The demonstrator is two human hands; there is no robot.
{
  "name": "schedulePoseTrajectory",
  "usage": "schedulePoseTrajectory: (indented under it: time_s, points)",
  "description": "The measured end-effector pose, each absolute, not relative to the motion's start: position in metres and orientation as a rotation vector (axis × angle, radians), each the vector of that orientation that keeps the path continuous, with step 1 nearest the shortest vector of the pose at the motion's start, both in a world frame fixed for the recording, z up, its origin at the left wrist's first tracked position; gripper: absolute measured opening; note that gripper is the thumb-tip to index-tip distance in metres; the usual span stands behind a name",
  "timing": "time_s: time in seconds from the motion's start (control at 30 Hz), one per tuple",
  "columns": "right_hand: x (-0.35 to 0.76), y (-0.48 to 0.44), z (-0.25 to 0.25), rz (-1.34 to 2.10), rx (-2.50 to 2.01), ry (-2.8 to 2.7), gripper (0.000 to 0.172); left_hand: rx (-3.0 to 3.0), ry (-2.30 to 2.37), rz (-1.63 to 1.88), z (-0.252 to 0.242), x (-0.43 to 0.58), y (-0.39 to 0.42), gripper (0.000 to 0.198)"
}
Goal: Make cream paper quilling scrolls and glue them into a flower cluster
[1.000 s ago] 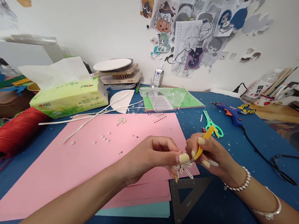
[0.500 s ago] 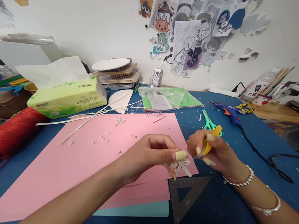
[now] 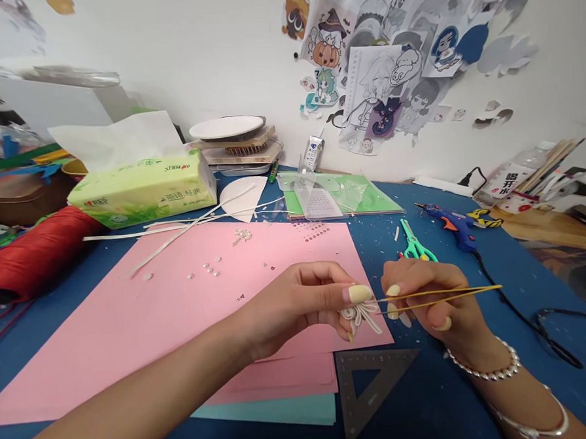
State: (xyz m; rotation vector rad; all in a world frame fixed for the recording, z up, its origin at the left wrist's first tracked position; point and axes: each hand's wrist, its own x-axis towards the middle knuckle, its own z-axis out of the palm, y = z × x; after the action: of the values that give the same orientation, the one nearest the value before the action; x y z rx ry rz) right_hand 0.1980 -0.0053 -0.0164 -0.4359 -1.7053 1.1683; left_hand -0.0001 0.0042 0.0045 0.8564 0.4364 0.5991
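My left hand [image 3: 302, 301] pinches a small white looped paper ornament [image 3: 361, 315] between thumb and fingers, just above the right edge of a pink paper sheet [image 3: 179, 304]. My right hand [image 3: 432, 300] grips yellow tweezers [image 3: 444, 295], lying nearly level with their tips pointing left at the ornament. Another small white paper ornament [image 3: 241, 234] and several tiny clear beads [image 3: 208, 270] lie on the pink sheet farther back.
A dark set square [image 3: 368, 386] lies below my hands. Green scissors [image 3: 415, 244], a blue glue gun [image 3: 453, 221] with its black cord, a tissue pack [image 3: 144, 188], a red thread spool [image 3: 34, 249], white paper strips [image 3: 185, 225] and a green mat [image 3: 341, 200] surround the sheet.
My right hand has turned the yellow tweezers from pointing up and away to lying level, their tips now at the ornament. My left hand still holds the ornament in about the same place.
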Motion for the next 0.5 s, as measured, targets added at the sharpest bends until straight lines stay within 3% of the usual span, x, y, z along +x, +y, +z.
schedulePoseTrajectory:
  time_s: [0.5]
  points:
    - [0.1963, -0.0067, -0.0155, 1.162, -0.539, -1.726, 0.017, 0.853, 0.442, 0.578, 0.0024, 0.0000, 0.0029, 0.009]
